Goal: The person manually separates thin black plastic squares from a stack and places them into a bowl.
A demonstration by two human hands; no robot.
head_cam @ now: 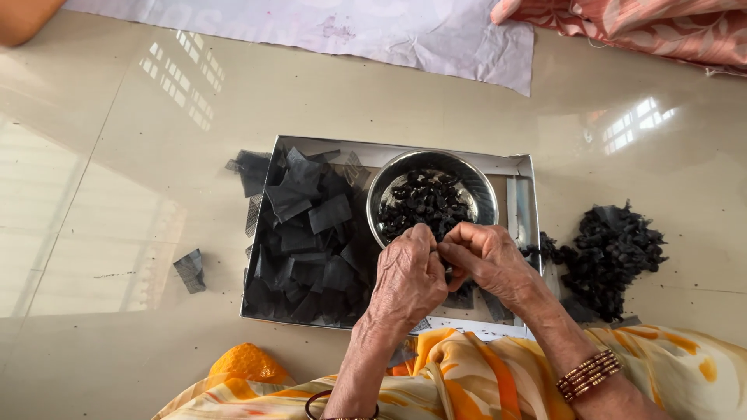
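My left hand and my right hand meet fingertip to fingertip just in front of a steel bowl of small black pieces. Both pinch something small and dark between them; it is mostly hidden by the fingers. The bowl sits in a shallow steel tray on the floor. A heap of black net fabric squares fills the tray's left half, beside my left hand.
A pile of finished black bundles lies on the tiled floor right of the tray. One loose net square lies to the left. A pale cloth and patterned pink fabric lie at the far side. My orange garment covers the near edge.
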